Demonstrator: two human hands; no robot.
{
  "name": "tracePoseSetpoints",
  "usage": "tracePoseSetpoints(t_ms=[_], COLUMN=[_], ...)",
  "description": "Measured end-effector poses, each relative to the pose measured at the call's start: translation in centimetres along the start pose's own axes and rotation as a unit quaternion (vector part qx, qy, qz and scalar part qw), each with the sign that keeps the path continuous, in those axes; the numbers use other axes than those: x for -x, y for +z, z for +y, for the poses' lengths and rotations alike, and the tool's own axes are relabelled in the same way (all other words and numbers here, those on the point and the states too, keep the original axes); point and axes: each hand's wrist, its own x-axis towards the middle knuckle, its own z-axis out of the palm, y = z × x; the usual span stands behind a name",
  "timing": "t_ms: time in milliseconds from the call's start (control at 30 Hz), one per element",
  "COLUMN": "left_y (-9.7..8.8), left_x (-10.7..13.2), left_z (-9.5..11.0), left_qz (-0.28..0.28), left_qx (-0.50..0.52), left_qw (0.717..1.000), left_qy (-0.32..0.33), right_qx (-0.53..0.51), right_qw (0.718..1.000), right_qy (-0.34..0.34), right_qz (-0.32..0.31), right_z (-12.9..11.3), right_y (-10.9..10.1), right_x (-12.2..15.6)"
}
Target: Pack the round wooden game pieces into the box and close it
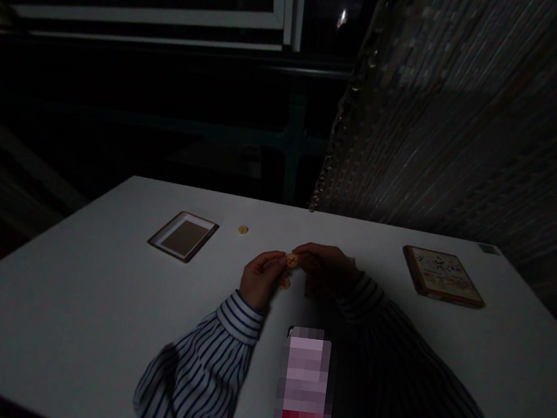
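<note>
My left hand [261, 275] and my right hand [325, 268] meet over the middle of a white table [71, 306]. Both pinch a small round wooden disc [291, 260] with a dark mark on its face, held just above the tabletop. A second disc [285, 283] lies under the hands, partly hidden. A third disc [242, 230] lies alone farther back on the table. Both arms wear blue-and-white striped sleeves.
An open shallow box tray [183, 236] with a brown inside lies at the left back. A printed box lid [442, 275] lies at the right. A beaded curtain [451, 108] hangs behind the table on the right; a dark window is behind.
</note>
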Motion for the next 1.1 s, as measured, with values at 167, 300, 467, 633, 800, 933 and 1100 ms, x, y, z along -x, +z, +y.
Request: tracePoseSetpoints(t_ms=[167,300,467,633,800,933,1100], left_y=[-0.1,0.0,0.2,0.2,0.0,0.1,0.3], left_x=[0.0,0.0,0.0,0.0,-0.1,0.1,0.3], left_z=[0.1,0.0,0.1,0.1,0.0,0.1,0.4], left_qz=[0.0,0.002,0.011,0.024,0.012,0.0,-0.004], left_qx=[-0.003,0.002,0.006,0.024,0.038,0.045,0.052], left_qw=[1.0,1.0,1.0,0.999,0.999,0.999,0.999], left_qy=[-0.003,0.0,0.0,-0.005,0.0,0.009,0.009], right_qx=[-0.028,-0.035,-0.01,0.027,0.038,0.075,0.109], right_qw=[1.0,0.999,1.0,0.999,0.996,0.992,0.986], right_qy=[-0.001,0.01,0.013,-0.032,-0.082,-0.094,-0.123], right_qz=[0.0,0.01,0.014,0.023,0.027,0.025,0.033], right_z=[0.3,0.5,0.0,-0.5,-0.5,-0.3,0.0], right_y=[0.1,0.3,0.2,0.2,0.2,0.2,0.3], right_x=[0.0,-0.1,-0.1,0.0,0.0,-0.1,-0.2])
